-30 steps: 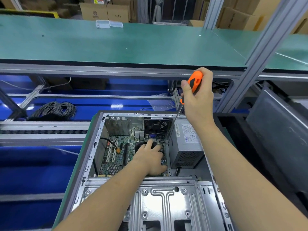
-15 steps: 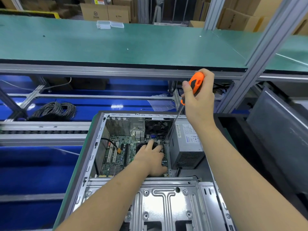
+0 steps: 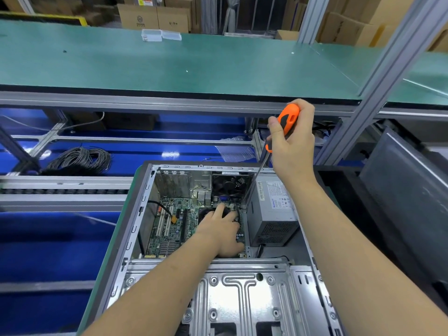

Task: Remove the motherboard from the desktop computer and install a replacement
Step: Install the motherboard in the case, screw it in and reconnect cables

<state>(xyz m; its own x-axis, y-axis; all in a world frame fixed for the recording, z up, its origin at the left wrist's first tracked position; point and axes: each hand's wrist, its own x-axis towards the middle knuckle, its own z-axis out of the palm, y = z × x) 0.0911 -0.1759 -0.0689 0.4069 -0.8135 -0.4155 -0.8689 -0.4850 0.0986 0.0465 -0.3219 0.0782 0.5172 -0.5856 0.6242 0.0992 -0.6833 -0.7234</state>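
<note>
Open case in the lower centre of the frame, lying on its side, long axis running from bottom edge up toward mid-frame. Motherboard flat on the case floor, left of centre, green, long axis pointing up-frame, white slots parallel to that axis. Grey power supply just right of the board, label facing up. Black fan at the case's far wall, above the board. Silver drive cage across the bottom of the frame.

Left hand reaching in from lower left, resting on the black cooler at the board's right part, fingers spread and loosely bent over it; cannot tell whether gripping or only pressing.

Right hand right of centre, above the case, clenched around the orange and black handle of a screwdriver. Tool steeply tilted, handle toward upper right, shaft slanting down-left, tip down at the board's upper right corner beside the power supply.

Green bench across the upper frame. Coil of grey cable at mid-left. Cardboard boxes along the top edge.
</note>
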